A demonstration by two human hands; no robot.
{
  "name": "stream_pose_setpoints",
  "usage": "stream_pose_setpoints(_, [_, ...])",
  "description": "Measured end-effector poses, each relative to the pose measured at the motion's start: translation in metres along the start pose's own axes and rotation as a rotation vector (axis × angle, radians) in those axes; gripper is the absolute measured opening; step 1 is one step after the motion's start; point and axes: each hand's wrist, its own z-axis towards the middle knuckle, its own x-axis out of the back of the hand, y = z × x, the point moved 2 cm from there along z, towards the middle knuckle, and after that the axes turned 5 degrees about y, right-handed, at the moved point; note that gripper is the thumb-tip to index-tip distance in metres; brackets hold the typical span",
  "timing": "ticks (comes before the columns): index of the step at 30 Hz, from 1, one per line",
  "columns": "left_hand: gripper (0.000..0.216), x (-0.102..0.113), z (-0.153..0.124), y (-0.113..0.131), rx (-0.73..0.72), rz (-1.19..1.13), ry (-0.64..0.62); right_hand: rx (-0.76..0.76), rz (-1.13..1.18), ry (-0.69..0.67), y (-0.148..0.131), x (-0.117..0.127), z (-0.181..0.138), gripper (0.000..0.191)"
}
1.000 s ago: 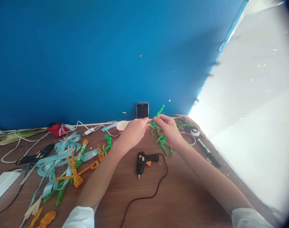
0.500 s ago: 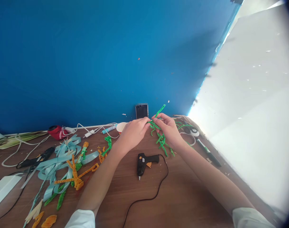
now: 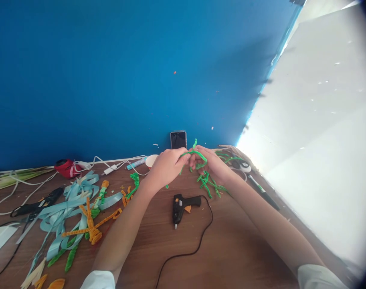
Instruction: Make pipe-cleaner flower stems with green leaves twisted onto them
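A blue wall (image 3: 110, 80) rises behind a brown wooden counter (image 3: 231, 249), with a heap of light-blue ribbon (image 3: 112, 200) spread on the left. Over the back of the counter, the left hand (image 3: 167, 166) and right hand (image 3: 211, 162) come together, well clear of the black hot-glue gun (image 3: 178, 206) lying nearer the body. Loose green stems (image 3: 206, 184) lie tangled beneath the right hand, and a smartphone (image 3: 178, 140) leans against the wall just beyond.

The smallest thing here is the held green chenille stem (image 3: 200, 153), which arches in the air between the hands. The left thumb and forefinger pinch it near one end. The right fingers are curled behind its loop; whether they grip it I cannot tell, as the loop covers them.

It should be very light, with a soft, fuzzy skin that hardly slips and probably a thin wire core that bends readily and keeps its bend. Breakage seems unlikely, though working one spot repeatedly could weaken the wire. Best hold: a fingertip pinch close to each side of the bend, pressing gently so the pile isn't flattened, and minding any wire at the cut ends.
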Motion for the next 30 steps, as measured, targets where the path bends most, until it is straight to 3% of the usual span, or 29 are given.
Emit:
stream_pose_setpoints(4, [0.038, 0.005, -0.003, 0.003, 0.088, -0.294, -0.056, 0.035, -0.082, -0.005, -0.004, 0.002, -0.001, 0.024])
stream_pose_setpoints(7, [0.042, 0.002, 0.001, -0.005, 0.147, -0.441, -0.057, 0.083, -0.143, 0.016, -0.007, 0.003, -0.001, 0.019])
stream_pose_setpoints(9, [0.041, -0.003, 0.006, -0.014, 0.181, -0.537, -0.08, 0.12, -0.145, 0.024, -0.007, 0.002, -0.001, 0.026])
stream_pose_setpoints(19, [0.024, -0.018, 0.016, -0.026, 0.326, -0.805, -0.161, 0.351, -0.27, -0.012, 0.008, 0.003, 0.01, 0.042])
stream_pose_setpoints(25, [0.015, -0.028, 0.021, -0.042, 0.38, -1.069, -0.138, 0.351, -0.283, -0.008, 0.011, 0.003, 0.011, 0.029])
stream_pose_setpoints(30, [0.019, -0.039, 0.026, -0.056, 0.453, -1.418, -0.162, 0.562, -0.478, 0.057, 0.005, 0.005, 0.008, 0.024])
